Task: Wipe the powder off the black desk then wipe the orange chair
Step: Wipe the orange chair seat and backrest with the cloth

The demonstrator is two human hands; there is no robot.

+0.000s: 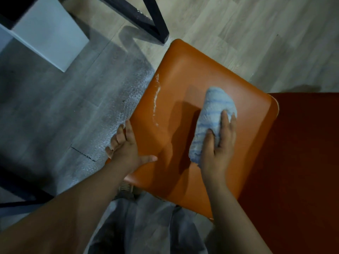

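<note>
The orange chair seat (185,74) fills the middle of the head view, seen from above. A thin line of white powder (156,99) runs along its left edge. My right hand (219,143) presses a rolled white cloth with blue stripes (211,116) flat on the right half of the seat. My left hand (124,145) rests on the seat's left front edge, fingers spread over the rim and thumb lying on the orange surface. The desk top is out of view.
Black desk legs (156,21) stand on the pale wood floor beyond the chair. A white box-like panel (49,35) is at the upper left. A sheet of bubble wrap (117,110) lies on the floor left of the chair. A dark red surface (297,162) adjoins the chair's right side.
</note>
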